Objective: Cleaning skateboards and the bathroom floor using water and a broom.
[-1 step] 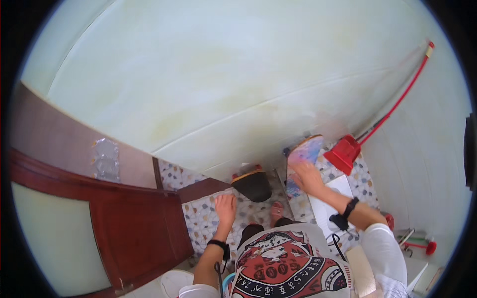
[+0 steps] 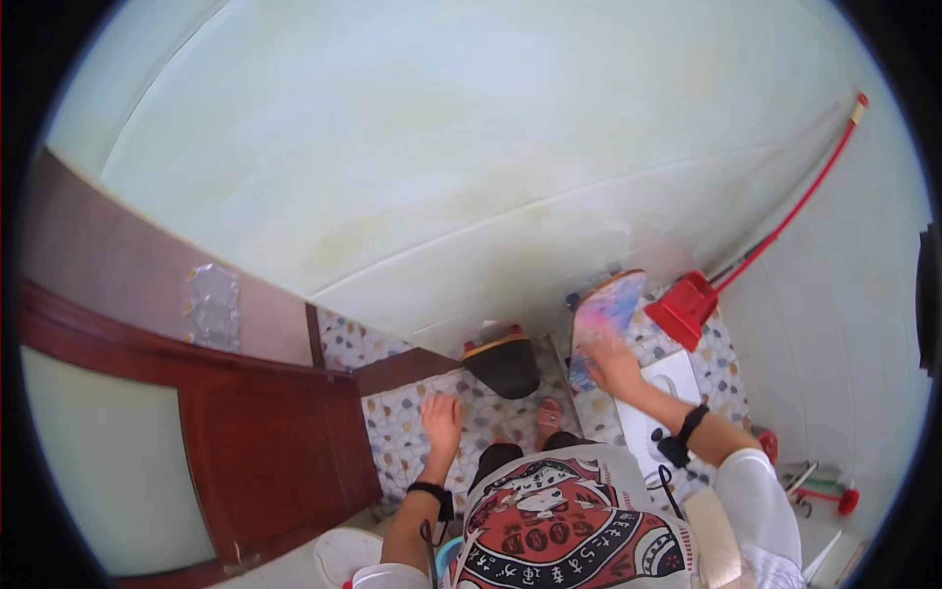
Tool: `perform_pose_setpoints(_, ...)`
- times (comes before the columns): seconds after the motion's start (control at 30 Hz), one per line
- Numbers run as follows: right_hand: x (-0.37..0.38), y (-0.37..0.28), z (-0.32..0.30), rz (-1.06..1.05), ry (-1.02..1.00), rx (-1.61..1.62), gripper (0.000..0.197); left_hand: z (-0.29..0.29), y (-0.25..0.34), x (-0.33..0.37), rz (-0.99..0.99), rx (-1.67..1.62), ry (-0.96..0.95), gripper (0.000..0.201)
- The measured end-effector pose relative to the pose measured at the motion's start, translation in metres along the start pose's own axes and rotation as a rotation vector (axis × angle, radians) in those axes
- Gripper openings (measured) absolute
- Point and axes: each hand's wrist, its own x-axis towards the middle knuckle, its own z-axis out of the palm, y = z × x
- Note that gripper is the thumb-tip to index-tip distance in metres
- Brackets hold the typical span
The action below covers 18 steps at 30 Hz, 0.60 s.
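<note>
A skateboard with a pink, blue and purple deck (image 2: 610,302) stands tilted on end against the pale wall, wheels toward the wall. On the lower part of that deck lies my right hand (image 2: 614,365), its fingers spread over the face. My left hand (image 2: 443,420) hangs over the pebbled floor with loosely bent fingers and nothing in it. Closest to it is a second skateboard with a black deck (image 2: 502,368) and red wheels, also leaning against the wall. Both wrists wear black bands.
A red long-handled dustpan (image 2: 684,310) leans in the right corner. Beneath my right forearm is a white squat toilet (image 2: 677,378). A dark red door (image 2: 265,461) is at left, by a raised sill (image 2: 402,371). Brushes (image 2: 824,496) lie at lower right.
The whole view has shifted slightly. My right hand remains on the colourful skateboard, and its fingers look a little more spread. The left hand has barely moved.
</note>
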Motion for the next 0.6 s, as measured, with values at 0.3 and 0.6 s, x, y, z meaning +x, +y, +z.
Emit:
perform_pose_setpoints(0.3, -0.24, 0.106, 0.145, 0.277, -1.536, -0.069, 0.035, -0.015, -0.177, -0.357, -1.127, 0.081, -1.007, 0.031)
perform_pose_setpoints(0.6, -0.151, 0.062, 0.235, 0.277, -1.241, -0.109, 0.031, 0.005, -0.22, -0.43, -0.929, 0.11, -0.306, 0.043)
